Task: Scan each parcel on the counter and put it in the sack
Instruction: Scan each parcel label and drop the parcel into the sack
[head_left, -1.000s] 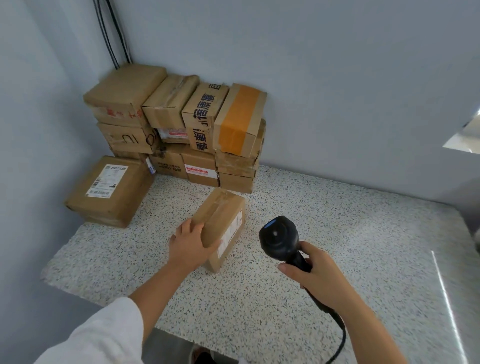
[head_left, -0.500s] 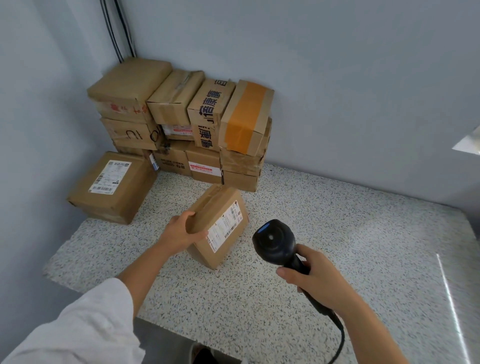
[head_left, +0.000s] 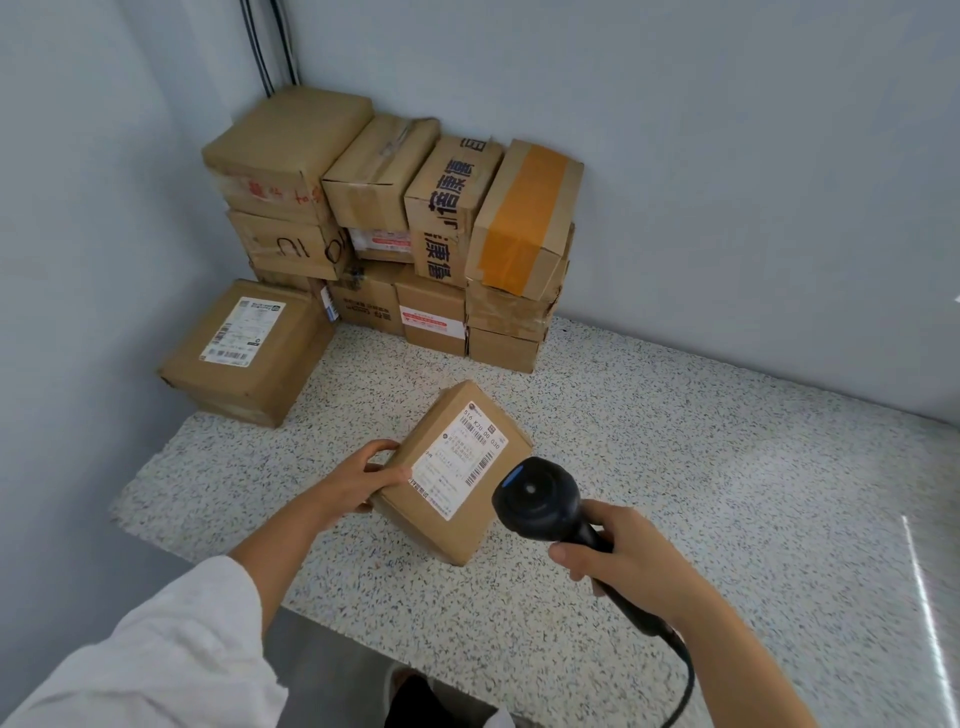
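A: Since a second ago we have tipped the small parcel (head_left: 441, 527) up off its flat side, so its shipping label (head_left: 460, 462) now faces us, and the barcode scanner (head_left: 535, 493) has come in close to it.

B: Nearest us, what do we see?

A: Our white sleeve (head_left: 156, 660) on the left arm, and the scanner's black cord (head_left: 683, 686) looping down on the right.

B: And our hands?

A: Our left hand (head_left: 358, 480) grips the small parcel's left end, fingers and thumb curled round it. Our right hand (head_left: 631, 569) is wrapped tight round the scanner's handle, with the scanner's head just beside the label's right edge.

B: Where does that parcel sit?

A: Tilted over the near part of the speckled counter (head_left: 701, 467). Whether its lowest corner touches the counter we cannot tell.

B: Farther back?

A: A large parcel (head_left: 270, 374) with a white label lies flat on the left, by the wall. Behind it, in the corner, we see a stack of cardboard parcels (head_left: 384, 176), the right-hand one banded with orange tape (head_left: 524, 218). Black cables (head_left: 270, 47) run up the corner above them.
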